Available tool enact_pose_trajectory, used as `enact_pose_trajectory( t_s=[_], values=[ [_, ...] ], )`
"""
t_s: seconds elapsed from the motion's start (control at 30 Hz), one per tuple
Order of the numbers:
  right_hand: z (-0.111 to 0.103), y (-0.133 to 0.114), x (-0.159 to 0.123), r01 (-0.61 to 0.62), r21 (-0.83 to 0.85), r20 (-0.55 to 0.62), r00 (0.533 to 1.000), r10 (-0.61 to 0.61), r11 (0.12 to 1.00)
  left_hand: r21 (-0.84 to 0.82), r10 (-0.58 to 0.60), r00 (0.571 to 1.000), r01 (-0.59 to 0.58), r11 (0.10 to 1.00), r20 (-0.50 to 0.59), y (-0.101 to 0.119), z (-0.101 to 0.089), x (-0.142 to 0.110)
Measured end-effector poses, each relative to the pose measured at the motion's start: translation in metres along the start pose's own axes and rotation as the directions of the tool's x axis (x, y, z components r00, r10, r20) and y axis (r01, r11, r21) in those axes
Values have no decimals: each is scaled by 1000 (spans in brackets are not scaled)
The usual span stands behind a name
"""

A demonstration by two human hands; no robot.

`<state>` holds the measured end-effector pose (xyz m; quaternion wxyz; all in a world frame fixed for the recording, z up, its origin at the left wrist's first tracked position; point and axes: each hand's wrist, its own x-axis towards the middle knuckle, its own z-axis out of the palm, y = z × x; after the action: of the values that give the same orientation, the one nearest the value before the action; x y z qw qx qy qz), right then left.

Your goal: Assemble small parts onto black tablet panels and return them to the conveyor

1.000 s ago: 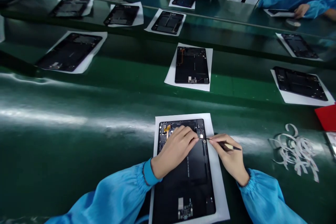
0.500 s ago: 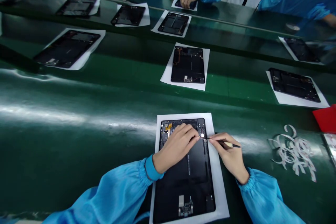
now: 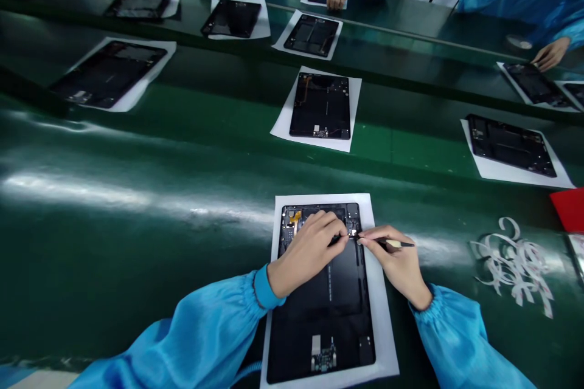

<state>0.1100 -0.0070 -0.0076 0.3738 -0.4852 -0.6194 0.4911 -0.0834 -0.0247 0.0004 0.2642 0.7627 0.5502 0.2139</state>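
An opened black tablet [image 3: 326, 310] lies on a white sheet [image 3: 383, 340] right in front of me, its inner parts showing. My left hand [image 3: 312, 246] rests across its upper half, thumb and forefinger pinched near the upper right edge; what they hold is too small to make out. From the right side, my right hand [image 3: 395, 261] grips slim black-and-cream tweezers [image 3: 395, 244]. Their tip points at a small bright part by the left fingertips. An orange flex cable [image 3: 295, 217] shows at the tablet's top left. My left palm hides the middle of the upper section.
More opened tablets on white sheets, such as one tablet [image 3: 320, 106] straight ahead and another tablet [image 3: 511, 144] at right, lie on the green bench [image 3: 137, 255]. Curled white strips [image 3: 515, 264] and a red object [image 3: 570, 209] are at right. Co-workers in blue sleeves work opposite.
My right hand and the tweezers have moved slightly left, closer to my left fingertips. At far right, a co-worker's hand has come down to a tablet. The view has shifted a little.
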Motion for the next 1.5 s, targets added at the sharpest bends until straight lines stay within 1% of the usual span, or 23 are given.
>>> enact_pose_trajectory(
  t_s=[0.1, 0.23, 0.33, 0.6, 0.8, 0.87, 0.93, 1.0, 1.07, 1.13, 1.2, 1.23, 1.27, 1.33, 1.4, 1.43, 1.5],
  values=[
    [0, 0, 1, 9, -7, 6, 1000, -9, 1000, -26, -10, 1000, 10, 1000, -1, -1, 0, 0],
    [-2, 3, 0, 32, -20, 49, 998, -31, 999, -55, -24, 1000, 25, 998, 6, -2, 0, 1],
    [-5, 4, 0, 34, -24, 61, 998, -32, 999, -78, -50, 999, 51, 996, 22, -1, -1, 2],
    [-12, 6, -1, 4, -2, 40, 999, -4, 1000, -91, -56, 998, 59, 994, 31, -1, -2, 4],
    [-14, 10, -1, -6, 21, 7, 1000, 6, 1000, -44, -41, 999, 42, 998, 24, 2, -1, 5],
    [-16, 13, 0, -9, 75, -42, 999, 12, 997, -60, -2, 1000, 3, 998, 13, 0, -7, 3],
    [-19, 17, 1, -20, 174, -98, 994, 37, 985, -75, 18, 999, -21, 997, -46, -3, -15, -2],
    [-20, 19, 2, -31, 276, -132, 989, 70, 961, -53, -4, 992, -3, 999, -124, -10, -22, -10],
    [-20, 18, 1, -27, 324, -154, 985, 80, 946, -10, -25, 988, 24, 1000, -150, -16, -24, -18],
    [-19, 13, -1, 13, 288, -211, 976, 50, 957, 6, -38, 991, 39, 999, -129, -21, -22, -23],
    [-17, 5, -5, 59, 184, -265, 964, -8, 981, -10, -59, 992, 59, 998, -114, -23, -18, -24],
    [-15, 1, -8, 70, 126, -274, 961, -33, 990, -25, -76, 991, 74, 997, -110, -23, -16, -23],
    [-13, -3, -12, 65, 72, -258, 965, -44, 995, -43, -93, 990, 89, 995, -106, -22, -15, -22],
    [-7, -12, -22, 28, -29, -185, 982, -33, 999, -81, -108, 988, 100, 992, -107, -15, -15, -20],
    [3, -21, -35, 23, -135, -91, 995, -35, 991, -126, -80, 987, 62, 990, -141, -3, -18, -26],
    [8, -25, -43, 50, -185, -35, 998, -57, 981, -151, -50, 985, 24, 988, -167, 5, -20, -32],
    [20, -33, -57, 168, -247, 82, 985, -152, 954, -200, 20, 974, -66, 978, -226, 23, -28, -52]
  ],
)
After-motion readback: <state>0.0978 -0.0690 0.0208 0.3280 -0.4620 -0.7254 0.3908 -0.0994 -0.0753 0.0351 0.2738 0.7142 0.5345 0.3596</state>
